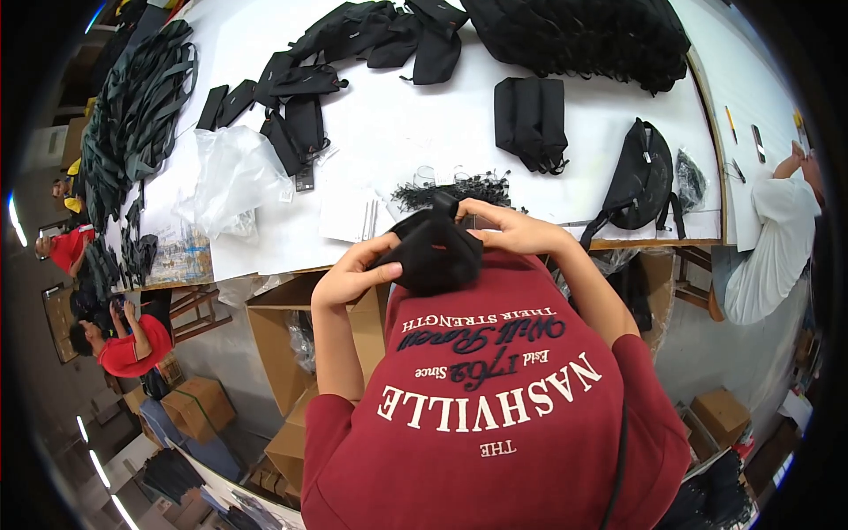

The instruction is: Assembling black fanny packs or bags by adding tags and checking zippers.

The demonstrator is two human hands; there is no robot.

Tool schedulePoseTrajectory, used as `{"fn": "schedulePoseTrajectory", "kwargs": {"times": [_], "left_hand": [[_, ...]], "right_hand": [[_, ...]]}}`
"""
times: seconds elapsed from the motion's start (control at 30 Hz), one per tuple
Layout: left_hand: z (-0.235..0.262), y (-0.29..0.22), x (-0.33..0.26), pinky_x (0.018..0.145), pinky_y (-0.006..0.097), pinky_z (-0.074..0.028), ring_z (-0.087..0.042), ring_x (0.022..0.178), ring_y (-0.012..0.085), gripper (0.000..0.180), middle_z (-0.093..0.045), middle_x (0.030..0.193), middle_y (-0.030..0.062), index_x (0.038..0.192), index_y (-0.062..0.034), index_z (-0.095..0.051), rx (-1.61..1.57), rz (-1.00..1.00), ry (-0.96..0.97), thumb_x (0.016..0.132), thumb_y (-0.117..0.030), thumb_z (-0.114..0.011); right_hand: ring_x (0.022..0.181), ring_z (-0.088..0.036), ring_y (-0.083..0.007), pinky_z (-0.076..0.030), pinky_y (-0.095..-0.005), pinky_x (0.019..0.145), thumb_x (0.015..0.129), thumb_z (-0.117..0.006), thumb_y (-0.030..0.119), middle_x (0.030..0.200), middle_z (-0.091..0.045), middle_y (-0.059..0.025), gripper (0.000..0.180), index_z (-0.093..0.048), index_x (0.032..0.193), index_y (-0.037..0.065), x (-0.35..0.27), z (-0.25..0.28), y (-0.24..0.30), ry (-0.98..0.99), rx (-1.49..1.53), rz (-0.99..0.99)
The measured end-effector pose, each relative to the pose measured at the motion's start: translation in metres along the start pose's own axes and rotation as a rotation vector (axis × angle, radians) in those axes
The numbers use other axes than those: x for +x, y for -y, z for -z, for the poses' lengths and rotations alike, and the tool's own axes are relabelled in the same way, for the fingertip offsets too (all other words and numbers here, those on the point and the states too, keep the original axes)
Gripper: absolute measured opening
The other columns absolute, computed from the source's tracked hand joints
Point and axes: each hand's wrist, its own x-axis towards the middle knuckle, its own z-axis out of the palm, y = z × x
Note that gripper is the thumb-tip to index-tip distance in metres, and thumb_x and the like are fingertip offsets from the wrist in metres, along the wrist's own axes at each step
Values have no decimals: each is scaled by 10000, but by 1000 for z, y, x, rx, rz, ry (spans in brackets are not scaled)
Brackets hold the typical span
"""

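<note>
Close to my chest, at the table's near edge, I hold a small black fabric pouch [435, 256] in both hands. My left hand [360, 268] grips its left side, thumb across the front and fingers behind. On the upper right side my right hand [508, 228] is closed on the pouch, partly hidden by it. A short black strap loop [444, 208] stands up at its top. Just beyond lies a heap of thin black cords [459, 190] with small pale pieces. White cards or papers [358, 221] lie left of that heap.
Black pouches [380, 40] and a clear plastic bag [234, 172] lie on the white table [397, 115]. Dark straps [137, 102] heap at left; folded black pouches [530, 119] and a black waist bag [640, 177] lie right. Cardboard boxes [278, 340] stand below. Other people work at both sides.
</note>
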Motion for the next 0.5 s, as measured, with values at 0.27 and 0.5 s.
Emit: {"fn": "schedulePoseTrajectory", "kwargs": {"times": [0.27, 0.5], "left_hand": [[11, -1, 5, 722, 193, -398, -495, 807, 51, 160, -563, 863, -10, 948, 6, -552, 29, -167, -446, 904, -146, -578], [11, 7, 5, 708, 185, -384, -463, 778, 43, 172, -544, 830, -25, 929, -3, -550, 183, -156, -539, 905, -169, -586]], "right_hand": [[999, -487, -179, -370, -311, 926, 755, -732, 308, 1076, -495, -92, 579, -405, 1158, 49, -9, 0, -5, -173, -243, -101], [933, -548, -174, -435, -307, 847, 850, -555, -2, 1003, -532, -95, 348, -374, 1141, 56, -23, 26, 9, -479, -229, -4]]}}
